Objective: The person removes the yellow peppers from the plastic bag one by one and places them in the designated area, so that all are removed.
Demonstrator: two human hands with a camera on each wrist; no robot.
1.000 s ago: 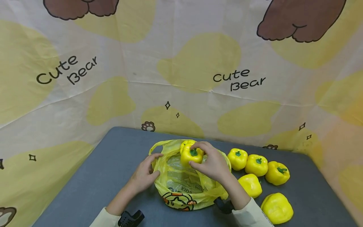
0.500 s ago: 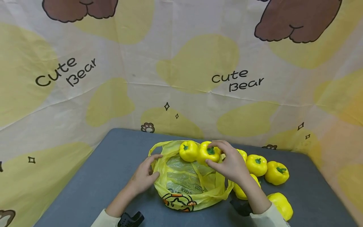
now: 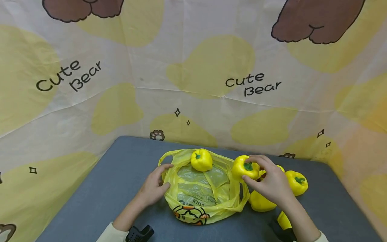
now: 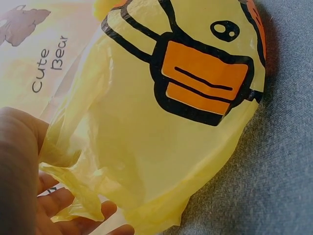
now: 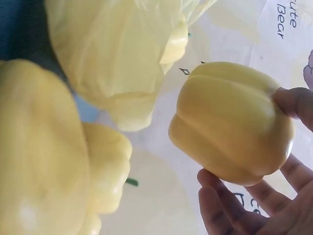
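Note:
My right hand (image 3: 272, 179) grips a yellow bell pepper (image 3: 241, 168) between thumb and fingertips, just right of the bag's rim. The right wrist view shows the underside of this bell pepper (image 5: 232, 122), lobed and smooth. The yellow plastic bag (image 3: 188, 211) stands with its mouth spread wide, a printed cartoon on its front. At the bag's left rim, my left hand (image 3: 153, 186) holds the thin film, thumb and fingers apart. In the left wrist view, the film runs among the fingers (image 4: 58, 203). Another yellow bell pepper (image 3: 201, 160) sits at the bag's back rim.
Right of the bag, several more yellow bell peppers (image 3: 295, 183) stand on the grey table (image 3: 127, 161), partly hidden by my right hand and forearm. A patterned curtain (image 3: 196, 67) hangs behind the table.
My right hand has carried its bell pepper rightward, from over the bag's mouth to beyond the right rim. The pepper at the back rim has come fully into view. My left hand keeps its place.

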